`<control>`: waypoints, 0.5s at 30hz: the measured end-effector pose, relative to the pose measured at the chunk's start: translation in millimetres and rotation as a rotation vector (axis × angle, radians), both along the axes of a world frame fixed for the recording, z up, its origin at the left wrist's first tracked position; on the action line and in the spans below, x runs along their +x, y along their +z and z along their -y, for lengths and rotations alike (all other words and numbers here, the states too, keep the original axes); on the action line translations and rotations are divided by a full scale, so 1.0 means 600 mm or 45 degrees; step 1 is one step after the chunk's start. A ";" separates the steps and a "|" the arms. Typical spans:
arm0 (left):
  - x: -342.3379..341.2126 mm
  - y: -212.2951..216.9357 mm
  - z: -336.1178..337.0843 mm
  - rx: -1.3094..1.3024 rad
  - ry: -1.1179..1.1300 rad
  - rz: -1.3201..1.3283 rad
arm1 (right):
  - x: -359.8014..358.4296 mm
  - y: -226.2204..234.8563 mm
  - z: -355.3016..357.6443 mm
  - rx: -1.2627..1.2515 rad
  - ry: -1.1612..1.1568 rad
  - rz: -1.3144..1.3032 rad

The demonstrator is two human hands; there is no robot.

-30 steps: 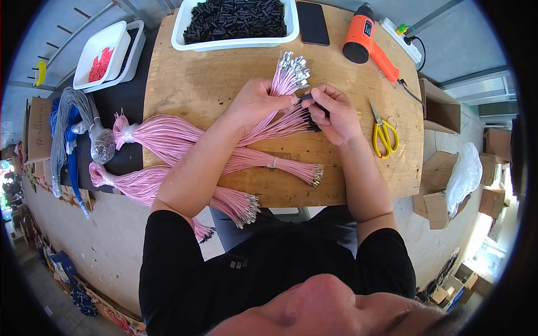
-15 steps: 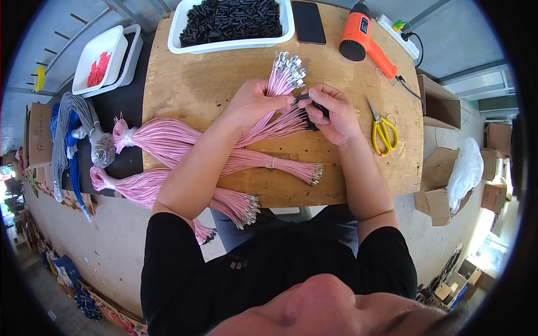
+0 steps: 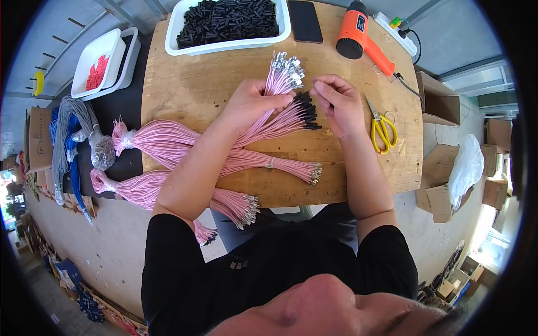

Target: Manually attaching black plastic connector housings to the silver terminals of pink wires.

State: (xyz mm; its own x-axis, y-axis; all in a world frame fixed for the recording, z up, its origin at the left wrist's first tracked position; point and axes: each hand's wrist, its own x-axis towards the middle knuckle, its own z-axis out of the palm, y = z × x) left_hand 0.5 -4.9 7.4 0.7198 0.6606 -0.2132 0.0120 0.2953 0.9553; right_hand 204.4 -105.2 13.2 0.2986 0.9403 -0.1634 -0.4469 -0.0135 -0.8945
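Observation:
A bundle of pink wires point(image 3: 276, 84) is gripped in my left hand point(image 3: 253, 105), thumb across it. The bundle's bare metal terminals point(image 3: 287, 70) fan out above the fist. Below them, other wires of the bunch end in black sleeves point(image 3: 306, 111), which lie between my two hands. Just right of these sleeves is my right hand point(image 3: 340, 105), apart from the wires. Its fingers are curled, thumb and forefinger close together; whatever they may hold is hidden. More pink wire bundles point(image 3: 168, 140) lie under and beside my left forearm, one tied near its metal ends.
At the back stands a white tub point(image 3: 230, 49) of black sleeves, beside a phone point(image 3: 305, 22) and an orange heat gun point(image 3: 357, 33). Yellow-handled scissors point(image 3: 383, 131) lie at right. Leftward are a white tray point(image 3: 88, 61) with red pieces and grey cables point(image 3: 84, 112).
My right hand has drawn back to the right from the wires. The black piece pinched at the wire is no longer seen between the hands. My left hand keeps its hold on the bundle.

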 end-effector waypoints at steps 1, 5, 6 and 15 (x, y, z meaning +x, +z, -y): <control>-0.001 -0.003 -0.001 -0.019 -0.021 0.024 | -0.003 0.004 0.001 0.003 0.031 0.023; 0.000 -0.012 -0.005 0.016 -0.123 0.039 | -0.022 0.005 0.001 0.003 0.126 0.024; 0.001 -0.012 -0.005 0.015 -0.126 0.038 | -0.023 0.001 0.001 0.002 0.122 0.023; 0.002 -0.003 0.000 -0.150 0.008 0.045 | -0.019 -0.005 0.000 -0.033 0.145 0.144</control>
State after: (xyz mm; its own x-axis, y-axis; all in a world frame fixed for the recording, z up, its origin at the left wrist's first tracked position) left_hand 2.0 -5.1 5.4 0.7239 0.6372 -0.2645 -0.0231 0.4056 0.9137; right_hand 193.0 -105.4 10.0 0.2078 0.9651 -0.1593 -0.3375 -0.0821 -0.9377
